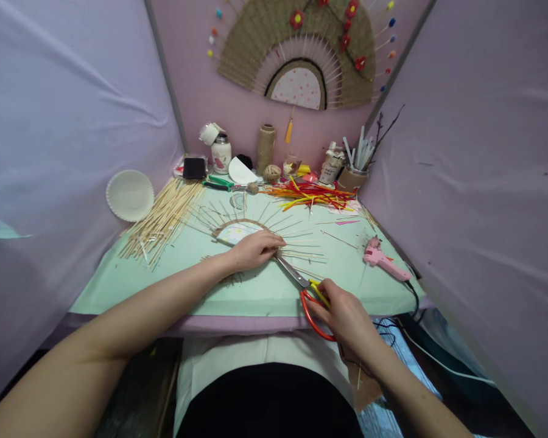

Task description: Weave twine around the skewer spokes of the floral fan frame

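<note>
A small half-round fan piece (240, 230) lies on the table, its white-patterned centre edged with a brown band. Thin sticks (301, 248) radiate outward from it. My left hand (257, 248) covers its right end, fingers closed on that corner, hiding part of the band. In my right hand (347, 313) are large scissors (296, 274) with one red and one yellow handle loop. Their blades point up and left, with the tips beside my left fingertips at the fan's right corner. What lies between the tips is hidden.
Bamboo sticks (164, 216) are piled at left near a white plate (130, 195). Red and yellow pipe cleaners (315, 196), a twine cone (266, 149) and green-handled pliers (219, 184) lie behind. A pink glue gun (384, 258) with its cord is at right. A large fan (296, 55) hangs ahead.
</note>
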